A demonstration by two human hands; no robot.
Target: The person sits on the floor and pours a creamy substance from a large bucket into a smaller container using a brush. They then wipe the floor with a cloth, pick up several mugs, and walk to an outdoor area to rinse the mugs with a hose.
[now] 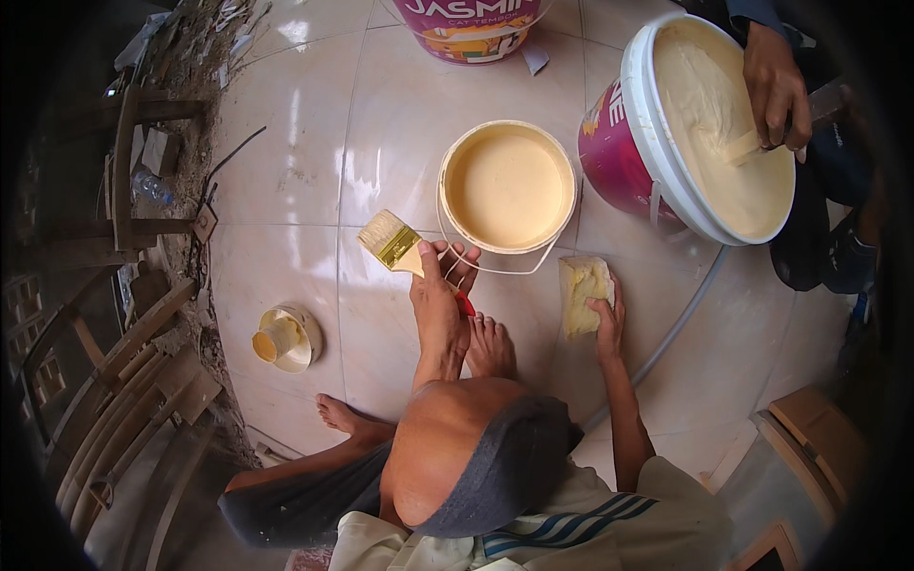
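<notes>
My left hand (440, 309) is closed round a flat paintbrush (392, 242) with pale bristles, a gold-coloured ferrule and a red handle end. The bristles point up and left, off the floor. Just right of the brush stands a small pail (507, 185) of cream paint, its wire handle lowered toward me. My right hand (610, 319) grips a yellow sponge-like block (586, 297) by its right side, at floor level. The fingers under the block are partly hidden.
A co-worker's hand (776, 86) holds a pale flat tool in a large, tilted purple-and-white paint bucket (624, 143). Another purple bucket (466, 29) stands at the back. A paint-smeared cup and dish (290, 338) sit left. A grey hose (681, 328) crosses the floor; wooden furniture (124, 390) lines the left.
</notes>
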